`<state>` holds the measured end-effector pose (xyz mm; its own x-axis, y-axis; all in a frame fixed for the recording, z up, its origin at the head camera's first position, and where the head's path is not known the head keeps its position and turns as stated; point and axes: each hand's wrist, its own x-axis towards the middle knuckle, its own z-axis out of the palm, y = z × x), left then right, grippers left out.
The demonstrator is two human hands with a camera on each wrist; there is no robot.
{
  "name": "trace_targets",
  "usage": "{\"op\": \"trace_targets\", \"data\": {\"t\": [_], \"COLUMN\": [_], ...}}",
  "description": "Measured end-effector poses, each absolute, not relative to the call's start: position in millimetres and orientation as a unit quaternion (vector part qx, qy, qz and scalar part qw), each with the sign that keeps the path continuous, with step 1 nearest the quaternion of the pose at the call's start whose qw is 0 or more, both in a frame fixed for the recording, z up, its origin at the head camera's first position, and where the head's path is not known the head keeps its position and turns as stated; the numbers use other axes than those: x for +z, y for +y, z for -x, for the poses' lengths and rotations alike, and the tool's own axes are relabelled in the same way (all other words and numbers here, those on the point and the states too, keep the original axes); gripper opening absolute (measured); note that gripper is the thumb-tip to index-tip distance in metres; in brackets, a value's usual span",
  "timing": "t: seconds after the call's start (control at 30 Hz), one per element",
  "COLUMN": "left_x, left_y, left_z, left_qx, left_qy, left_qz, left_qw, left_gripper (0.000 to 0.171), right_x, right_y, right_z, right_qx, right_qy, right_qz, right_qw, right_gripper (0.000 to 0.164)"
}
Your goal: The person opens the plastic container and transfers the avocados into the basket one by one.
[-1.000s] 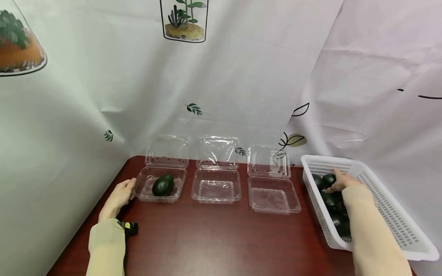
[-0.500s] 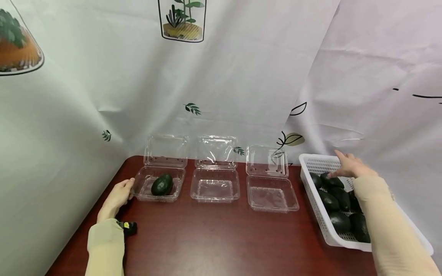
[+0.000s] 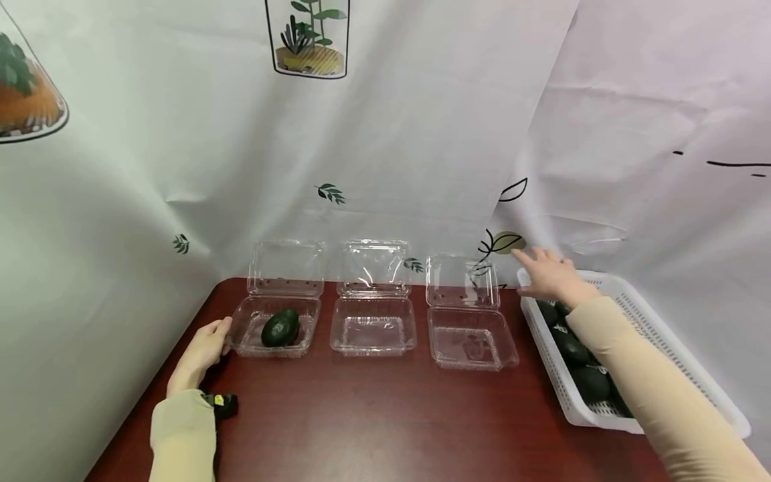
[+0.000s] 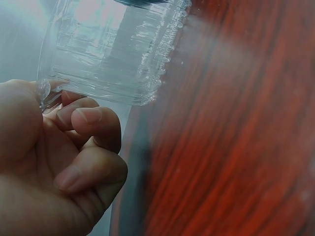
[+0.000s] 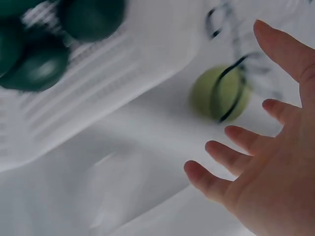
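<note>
A dark green avocado [image 3: 280, 329] lies in the leftmost clear plastic clamshell box [image 3: 272, 351], whose lid stands raised. My left hand [image 3: 205, 348] is at that box's left side. In the left wrist view its thumb and a finger pinch the rim corner of the box [image 4: 103, 88], the other fingers curled below. My right hand [image 3: 549, 276] hovers over the far left corner of the white basket [image 3: 553, 368], fingers spread and holding nothing. Several avocados [image 3: 590, 384] lie in the basket, partly hidden by the right forearm.
Two more lidded clear boxes, a middle one [image 3: 373, 349] and a right one [image 3: 472, 365], stand open in the row. A printed white curtain [image 3: 409, 147] hangs behind the brown table [image 3: 373, 415].
My right hand has come up out of the basket and swung left toward its far left corner, fingers spread. My left hand keeps its hold on the box. The head view has shifted slightly.
</note>
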<state>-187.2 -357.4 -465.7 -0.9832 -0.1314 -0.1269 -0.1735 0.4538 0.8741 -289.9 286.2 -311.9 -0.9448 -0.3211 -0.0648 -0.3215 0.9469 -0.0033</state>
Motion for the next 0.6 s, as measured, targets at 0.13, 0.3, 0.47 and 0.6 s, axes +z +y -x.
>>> {"op": "trace_targets", "data": {"t": [0.13, 0.3, 0.47, 0.6], "left_x": [-466.7, -468.0, -468.7, -469.1], "left_y": [-358.2, -358.8, -359.2, -360.0], "left_z": [185.5, 184.9, 185.9, 185.8], "left_qx": [0.518, 0.519, 0.522, 0.52], "left_qy": [0.85, 0.85, 0.848, 0.849], "left_qz": [0.091, 0.091, 0.091, 0.09], "left_qw": [0.021, 0.013, 0.013, 0.012], "left_gripper": [0.052, 0.05, 0.05, 0.049], "right_x": [-321.8, -333.7, -343.7, -349.0], "right_y": [244.7, 198.9, 164.3, 142.5], "right_z": [284.3, 274.4, 266.3, 260.5], "right_qx": [0.04, 0.058, 0.068, 0.079], "right_qy": [0.976, 0.956, 0.937, 0.922], "right_qz": [0.213, 0.284, 0.337, 0.369], "right_qw": [0.002, -0.041, -0.067, -0.086], "right_gripper": [0.087, 0.079, 0.077, 0.076]}}
